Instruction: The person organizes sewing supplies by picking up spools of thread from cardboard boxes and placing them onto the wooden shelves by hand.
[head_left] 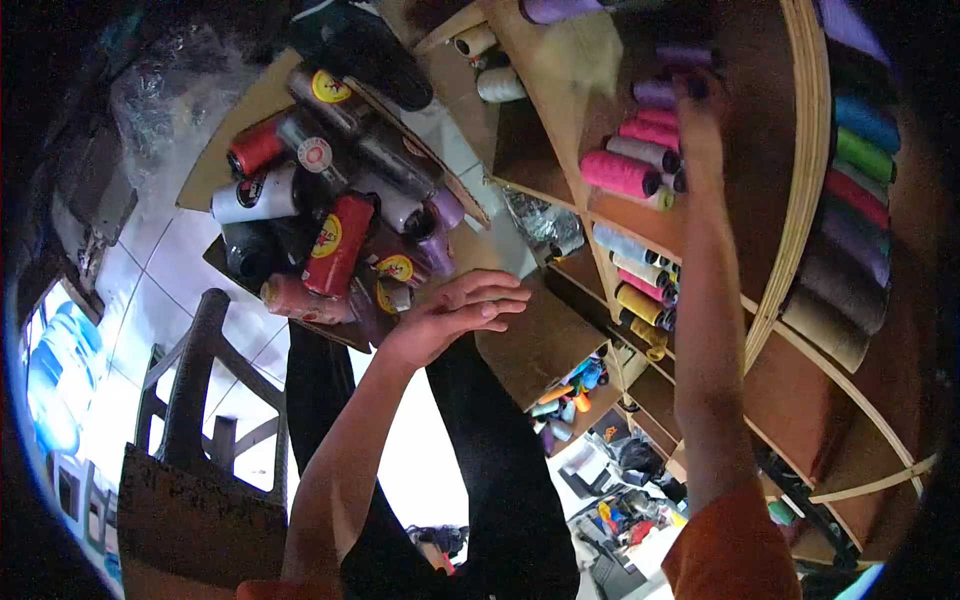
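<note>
The box (212, 168) was brown cardboard. In it, a red spool (338, 250) showed a round yellow label; the white spool (250, 197) had a dark label. The shelf (762, 180) was brown, its edge (815, 100) pale with thin stripes. Pink spool (612, 173), purple spool (655, 94), blue spool (868, 122), green spool (862, 155), tan spool (824, 328) showed. Trousers (505, 460) were black, the sleeve (735, 550) orange-red.

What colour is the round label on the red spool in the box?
The red spool has a yellow label, clearest in the head view.

right sleeve (735, 550): orange-red, short | left sleeve (272, 590): orange-red | trousers (510, 490): black | left hand (445, 318): ungloved
</note>
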